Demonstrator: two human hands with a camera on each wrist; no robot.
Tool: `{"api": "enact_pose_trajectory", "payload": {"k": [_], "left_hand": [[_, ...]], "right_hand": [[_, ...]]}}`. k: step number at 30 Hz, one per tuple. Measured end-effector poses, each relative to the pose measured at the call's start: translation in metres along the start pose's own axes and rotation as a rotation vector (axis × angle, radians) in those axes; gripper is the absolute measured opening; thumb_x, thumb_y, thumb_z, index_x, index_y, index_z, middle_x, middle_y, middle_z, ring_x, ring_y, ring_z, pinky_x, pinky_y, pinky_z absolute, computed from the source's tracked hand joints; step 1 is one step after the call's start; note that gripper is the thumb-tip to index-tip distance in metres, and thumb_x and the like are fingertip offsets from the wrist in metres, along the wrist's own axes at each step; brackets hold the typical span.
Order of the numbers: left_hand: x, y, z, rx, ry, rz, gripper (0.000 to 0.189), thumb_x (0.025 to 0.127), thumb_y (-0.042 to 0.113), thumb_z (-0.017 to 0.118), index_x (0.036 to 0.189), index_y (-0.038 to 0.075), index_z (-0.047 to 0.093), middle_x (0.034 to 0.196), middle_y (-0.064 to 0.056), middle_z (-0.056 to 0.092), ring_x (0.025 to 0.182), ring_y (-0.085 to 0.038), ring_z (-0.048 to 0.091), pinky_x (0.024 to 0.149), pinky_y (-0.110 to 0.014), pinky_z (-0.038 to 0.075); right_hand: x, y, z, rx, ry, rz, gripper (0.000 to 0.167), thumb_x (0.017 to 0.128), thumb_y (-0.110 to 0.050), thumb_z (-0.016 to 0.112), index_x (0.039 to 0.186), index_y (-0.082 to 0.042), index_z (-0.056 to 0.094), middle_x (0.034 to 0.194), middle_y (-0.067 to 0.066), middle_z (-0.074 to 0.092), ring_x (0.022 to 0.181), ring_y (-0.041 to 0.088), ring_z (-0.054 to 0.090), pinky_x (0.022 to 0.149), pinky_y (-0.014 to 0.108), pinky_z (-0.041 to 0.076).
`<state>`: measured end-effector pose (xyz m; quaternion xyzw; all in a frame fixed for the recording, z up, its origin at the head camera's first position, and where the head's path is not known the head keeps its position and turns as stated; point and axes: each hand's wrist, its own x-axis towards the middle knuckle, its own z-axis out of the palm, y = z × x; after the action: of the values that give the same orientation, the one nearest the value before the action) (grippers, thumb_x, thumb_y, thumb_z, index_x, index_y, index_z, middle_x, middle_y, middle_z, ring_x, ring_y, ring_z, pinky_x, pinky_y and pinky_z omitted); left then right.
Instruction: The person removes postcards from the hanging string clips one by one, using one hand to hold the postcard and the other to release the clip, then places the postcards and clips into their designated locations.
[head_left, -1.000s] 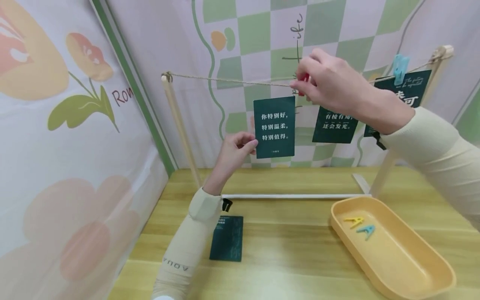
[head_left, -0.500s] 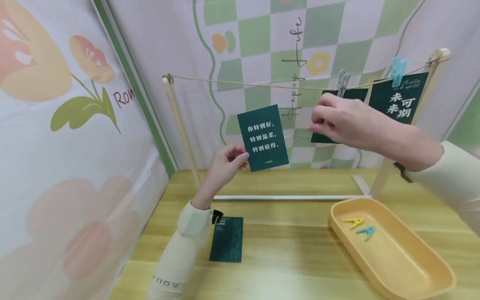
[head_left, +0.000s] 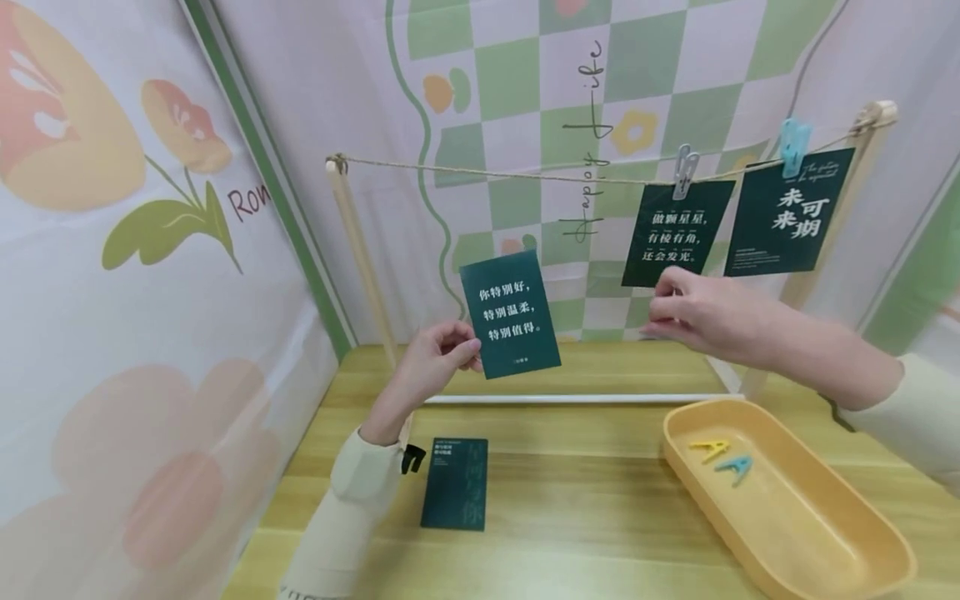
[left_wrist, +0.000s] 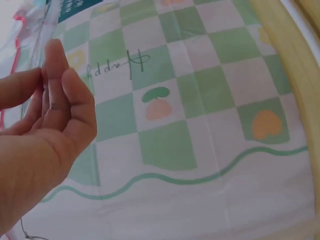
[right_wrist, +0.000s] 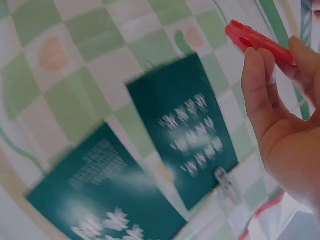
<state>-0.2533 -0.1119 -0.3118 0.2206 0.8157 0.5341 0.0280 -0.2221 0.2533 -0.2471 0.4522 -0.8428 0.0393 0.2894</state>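
My left hand (head_left: 431, 362) pinches the lower left edge of a dark green card (head_left: 513, 317) with white writing. The card is tilted and hangs in the air below the string (head_left: 487, 170), apart from it. In the left wrist view the fingers (left_wrist: 57, 105) are bent toward the thumb; the card cannot be made out there. To the right, my right hand (head_left: 708, 312) is below the hung cards. The right wrist view shows it pinching a red clothespin (right_wrist: 260, 42) between thumb and fingers; the head view hides that clothespin.
A grey clothespin (head_left: 684, 173) holds one green card (head_left: 667, 237) on the string; a blue clothespin (head_left: 793, 150) holds another (head_left: 787, 221). Wooden posts (head_left: 360, 250) carry the string. A yellow tray (head_left: 802, 525) contains yellow (head_left: 708, 451) and blue (head_left: 735, 469) clothespins. Another card (head_left: 454, 483) lies on the table.
My left hand has brought the card down and left, away from the string, and the card has tilted. My right hand has left the string with the red clothespin, moving down and right.
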Motion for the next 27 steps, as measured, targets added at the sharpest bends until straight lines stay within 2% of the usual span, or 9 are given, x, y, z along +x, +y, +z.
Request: {"api": "enact_pose_trajectory", "payload": {"k": [2,3,6,11,16,21,24,26,27], "left_hand": [[-0.004,-0.005,-0.002,0.017,-0.026,-0.008,0.012,0.099,0.017,0.059,0.097,0.007,0.064,0.083,-0.01,0.069,0.077,-0.017,0.068,0.074,-0.029,0.055],[-0.006,-0.008,-0.003,0.017,-0.039,-0.011,0.012,0.099,0.017,0.059,0.097,0.006,0.063,0.083,-0.01,0.069,0.077,-0.017,0.068,0.074,-0.03,0.056],[-0.011,-0.017,-0.007,0.001,-0.078,-0.018,0.011,0.099,0.014,0.059,0.097,0.004,0.063,0.083,-0.013,0.069,0.078,-0.023,0.07,0.078,-0.036,0.058],[-0.02,-0.028,-0.009,-0.033,-0.137,-0.057,0.01,0.099,0.014,0.058,0.098,0.005,0.063,0.085,-0.013,0.069,0.084,-0.032,0.07,0.078,-0.034,0.059],[-0.026,-0.043,-0.004,-0.005,-0.188,-0.082,0.01,0.1,0.014,0.057,0.097,0.006,0.063,0.083,-0.01,0.069,0.079,-0.022,0.07,0.075,-0.031,0.058],[-0.031,-0.058,0.001,-0.01,-0.222,-0.114,0.011,0.101,0.014,0.055,0.1,0.004,0.06,0.084,-0.01,0.068,0.079,-0.024,0.069,0.074,-0.034,0.058],[-0.035,-0.065,0.0,-0.006,-0.241,-0.136,0.011,0.1,0.014,0.055,0.1,0.004,0.061,0.083,-0.01,0.067,0.078,-0.025,0.069,0.073,-0.033,0.058],[-0.038,-0.07,-0.001,-0.006,-0.261,-0.15,0.012,0.1,0.013,0.055,0.099,0.004,0.061,0.082,-0.01,0.067,0.076,-0.023,0.07,0.07,-0.031,0.058],[-0.039,-0.073,-0.002,-0.008,-0.274,-0.16,0.012,0.1,0.013,0.055,0.099,0.004,0.061,0.082,-0.01,0.067,0.075,-0.023,0.07,0.069,-0.03,0.058]], "right_hand": [[-0.01,-0.001,0.006,0.013,-0.033,0.026,0.027,0.092,-0.04,0.065,0.071,-0.023,0.061,0.081,-0.003,0.053,0.056,-0.004,0.045,0.047,0.013,0.042],[-0.015,-0.001,0.01,0.022,-0.048,0.042,0.026,0.09,-0.04,0.067,0.07,-0.025,0.06,0.08,-0.005,0.051,0.057,-0.005,0.042,0.048,0.013,0.04],[-0.028,-0.002,0.018,0.034,-0.107,0.101,0.029,0.075,-0.018,0.084,0.067,-0.026,0.057,0.078,-0.007,0.046,0.06,-0.005,0.038,0.049,0.014,0.037],[-0.043,0.001,0.027,0.017,-0.161,0.168,0.042,0.069,-0.005,0.086,0.064,-0.023,0.048,0.076,-0.005,0.043,0.06,0.001,0.037,0.051,0.017,0.036],[-0.061,0.002,0.034,0.027,-0.253,0.18,0.046,0.071,0.0,0.083,0.066,-0.02,0.042,0.073,-0.005,0.033,0.059,0.003,0.029,0.052,0.017,0.029],[-0.079,0.001,0.035,0.012,-0.335,0.234,0.047,0.069,-0.001,0.083,0.065,-0.021,0.041,0.071,-0.006,0.03,0.059,0.006,0.026,0.052,0.019,0.025],[-0.091,0.001,0.038,0.026,-0.377,0.265,0.047,0.069,-0.001,0.083,0.065,-0.02,0.04,0.071,-0.004,0.031,0.059,0.006,0.025,0.052,0.019,0.024],[-0.1,0.0,0.042,0.065,-0.403,0.29,0.048,0.07,0.002,0.082,0.064,-0.019,0.039,0.074,0.004,0.045,0.057,0.005,0.024,0.05,0.019,0.025],[-0.105,-0.002,0.044,0.08,-0.438,0.306,0.047,0.071,0.002,0.081,0.065,-0.019,0.04,0.075,0.005,0.046,0.057,0.004,0.025,0.05,0.018,0.026]]}}
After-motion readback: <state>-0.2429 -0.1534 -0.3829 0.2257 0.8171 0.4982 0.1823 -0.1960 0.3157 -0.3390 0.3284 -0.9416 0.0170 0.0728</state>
